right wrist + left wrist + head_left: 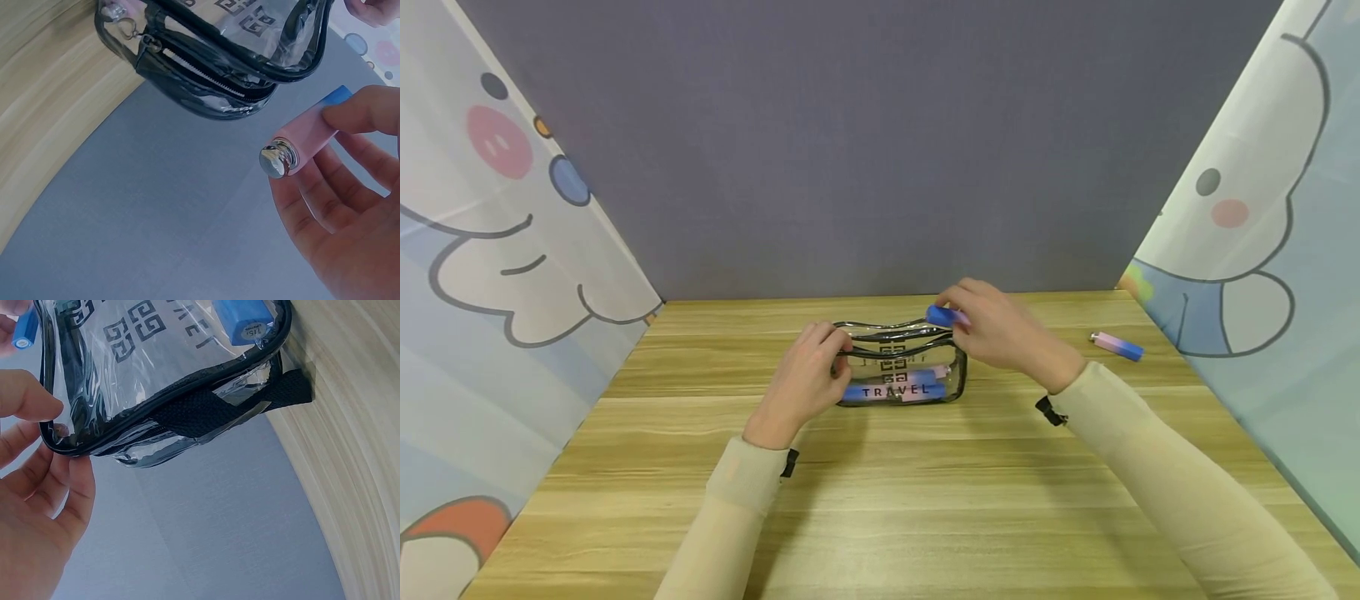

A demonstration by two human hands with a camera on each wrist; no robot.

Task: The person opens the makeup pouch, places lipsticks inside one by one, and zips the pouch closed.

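A clear pouch [895, 363] with black piping and the word TRAVEL stands on the table, its zipper [206, 76] parted at the top. My left hand [808, 367] pinches the pouch's upper left corner between thumb and fingers. Through the plastic show pink-and-blue tubes [859, 393] lying along the bottom. Over the pouch's right top edge, my right hand [1000, 329] pinches another pink-and-blue tube [307, 134] with a rounded silver tip; its blue end points left. That tube is outside the pouch, above the opening.
One more pink-and-blue tube [1117, 346] lies on the wooden table [925, 500] at the right. A grey panel [880, 150] rises behind the table, and cartoon-printed curtains [482, 250] hang on both sides.
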